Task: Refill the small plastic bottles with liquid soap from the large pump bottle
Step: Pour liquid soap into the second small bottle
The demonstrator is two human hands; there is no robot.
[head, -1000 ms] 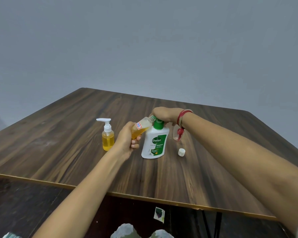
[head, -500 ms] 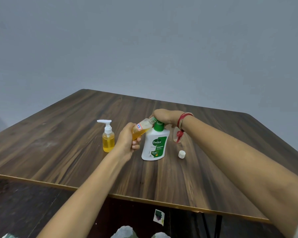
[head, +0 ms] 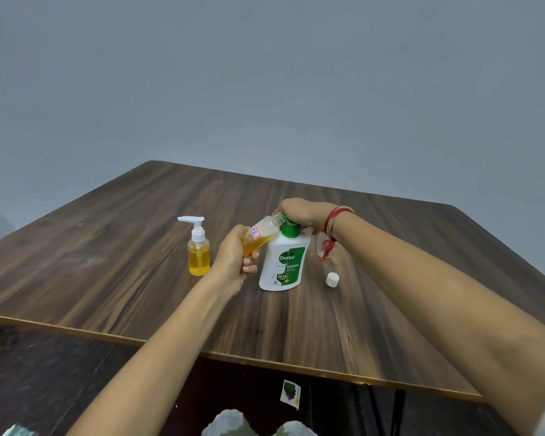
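The large white pump bottle (head: 283,264) with a green label and green collar stands upright mid-table. My right hand (head: 301,212) lies over its pump head, fingers curled down on it. My left hand (head: 235,258) grips a small clear bottle (head: 260,236) partly full of orange soap, tilted so its open mouth sits right at the pump's spout under my right hand. A small white cap (head: 332,279) lies loose on the table to the right. A second small clear bottle (head: 323,247) stands behind my right wrist, mostly hidden.
A small pump bottle (head: 198,251) of yellow soap stands left of my left hand. The dark wooden table (head: 107,272) has its gold front edge near me. A grey wall lies behind. A paper scrap (head: 290,393) lies on the floor below.
Both hands and the bottles stay where they were; only the view has shifted slightly. The soap level in the tilted bottle looks about the same.
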